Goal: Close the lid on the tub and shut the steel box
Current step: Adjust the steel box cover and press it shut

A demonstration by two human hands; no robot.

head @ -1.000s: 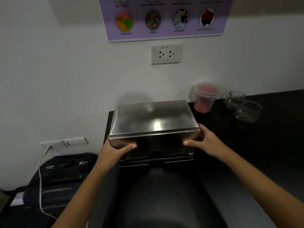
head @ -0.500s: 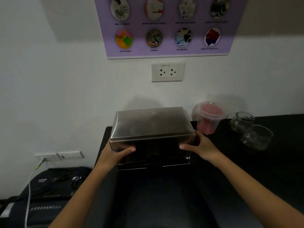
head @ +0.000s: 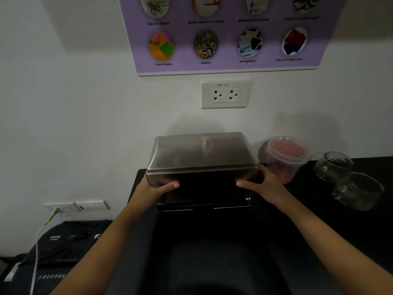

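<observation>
A steel box [head: 202,158] stands on the black counter [head: 319,220] against the wall, its shiny lid lowered over the dark front. My left hand [head: 155,188] grips the lid's front left corner, thumb lying along the front face. My right hand [head: 263,184] grips the front right corner the same way. Just right of the box stands a clear plastic tub [head: 285,158] with pink contents and a clear lid resting on top.
Two glass jars [head: 333,167] [head: 359,190] lie to the right of the tub. A wall socket [head: 225,94] and a purple poster [head: 225,33] are above the box. A black shredder [head: 63,241] with a white cable stands lower left, beside the counter's left edge.
The lid's front edge has come lower over the box front with both hands still on its corners. The camera has tilted up, showing more wall and poster.
</observation>
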